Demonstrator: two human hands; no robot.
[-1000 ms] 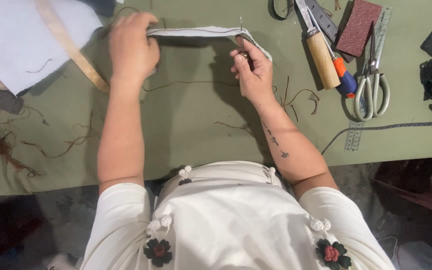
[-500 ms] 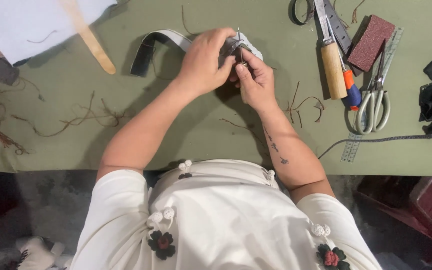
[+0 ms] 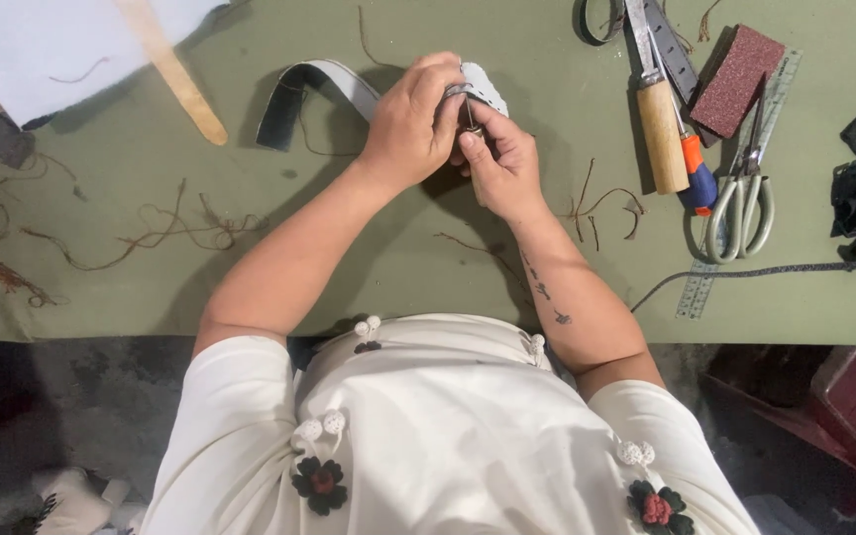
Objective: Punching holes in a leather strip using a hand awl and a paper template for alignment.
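We are pinching the grey strap (image 3: 324,84) end with both left hand (image 3: 410,124) and right hand (image 3: 495,159), tools (image 3: 691,149) lying well clear rightward

My olive-green worktable (image 3: 369,277) is carrying a grey strap (image 3: 319,84), a flat wooden stick (image 3: 175,74), white paper (image 3: 42,45), brown thread scraps (image 3: 151,233), a wooden-handled knife (image 3: 658,119), a maroon sanding block (image 3: 737,79) and pale-handled scissors (image 3: 740,198).

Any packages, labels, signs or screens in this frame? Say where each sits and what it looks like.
None that can be made out: no package, sign or screen.
Nearest to it: a clear ruler with printed markings, at the right on the green table, by the scissors.
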